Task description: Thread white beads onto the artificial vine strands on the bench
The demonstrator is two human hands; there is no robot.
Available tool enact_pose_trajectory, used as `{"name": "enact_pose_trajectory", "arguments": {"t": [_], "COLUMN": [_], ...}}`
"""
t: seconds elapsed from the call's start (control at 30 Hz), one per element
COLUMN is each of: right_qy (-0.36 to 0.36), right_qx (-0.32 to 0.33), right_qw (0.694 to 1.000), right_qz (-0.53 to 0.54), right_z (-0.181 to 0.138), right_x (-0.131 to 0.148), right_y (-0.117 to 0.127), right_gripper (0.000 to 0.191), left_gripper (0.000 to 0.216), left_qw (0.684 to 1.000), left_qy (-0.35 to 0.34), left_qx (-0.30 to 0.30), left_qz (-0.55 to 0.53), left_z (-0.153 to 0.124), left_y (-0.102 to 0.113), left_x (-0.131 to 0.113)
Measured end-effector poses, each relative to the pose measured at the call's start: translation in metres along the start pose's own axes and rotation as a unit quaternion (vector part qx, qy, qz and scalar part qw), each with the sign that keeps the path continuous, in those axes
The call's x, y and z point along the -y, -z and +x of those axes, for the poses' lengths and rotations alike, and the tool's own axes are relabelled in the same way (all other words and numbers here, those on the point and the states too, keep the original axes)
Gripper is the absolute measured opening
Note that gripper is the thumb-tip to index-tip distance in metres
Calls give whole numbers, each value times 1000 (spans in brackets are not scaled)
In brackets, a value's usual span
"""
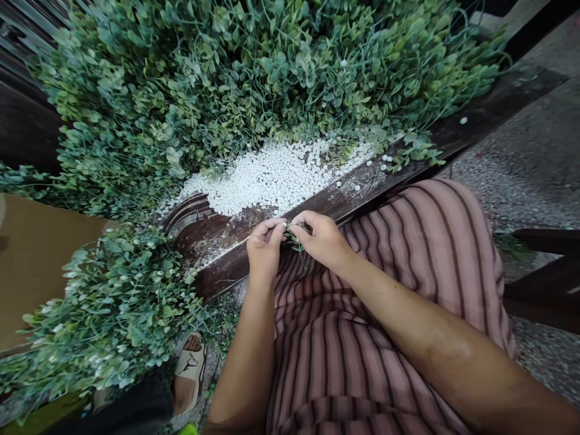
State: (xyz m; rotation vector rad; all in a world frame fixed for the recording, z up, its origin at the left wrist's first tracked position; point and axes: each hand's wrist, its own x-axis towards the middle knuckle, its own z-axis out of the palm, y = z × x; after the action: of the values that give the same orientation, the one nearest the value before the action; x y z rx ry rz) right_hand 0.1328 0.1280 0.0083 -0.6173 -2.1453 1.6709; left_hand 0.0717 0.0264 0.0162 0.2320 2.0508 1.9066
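My left hand (264,244) and my right hand (319,237) meet over my lap at the edge of a dark wooden table (217,238). Both pinch one small green artificial sprig (294,237), whose thin stem hangs down between them. Just beyond my fingers lies a heap of small white beads (276,172) on the table top. Behind the beads rises a big pile of green artificial foliage (235,66).
A second pile of green sprigs with white buds (113,302) lies at lower left beside a brown cardboard box (31,260). A sandalled foot (188,368) shows on the floor. Speckled stone floor (534,163) and dark wooden rails (544,284) are at right.
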Motion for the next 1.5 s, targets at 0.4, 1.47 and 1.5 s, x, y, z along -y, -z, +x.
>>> {"name": "enact_pose_trajectory", "arguments": {"t": [0.4, 1.47, 1.5], "right_qy": [10, 24, 26], "right_qx": [-20, -39, -39], "right_qw": [998, 998, 998], "right_qz": [52, 46, 45], "right_z": [-3, -6, -6], "right_x": [0, 2, 2], "right_y": [-2, -2, -2], "right_gripper": [7, 7, 8], "left_gripper": [21, 21, 21], "left_qw": [983, 981, 982], "left_qy": [128, 142, 142], "left_qx": [94, 96, 96], "left_qz": [-95, -89, -86], "left_z": [3, 6, 6], "left_y": [7, 9, 9], "left_x": [-13, -10, -10]}}
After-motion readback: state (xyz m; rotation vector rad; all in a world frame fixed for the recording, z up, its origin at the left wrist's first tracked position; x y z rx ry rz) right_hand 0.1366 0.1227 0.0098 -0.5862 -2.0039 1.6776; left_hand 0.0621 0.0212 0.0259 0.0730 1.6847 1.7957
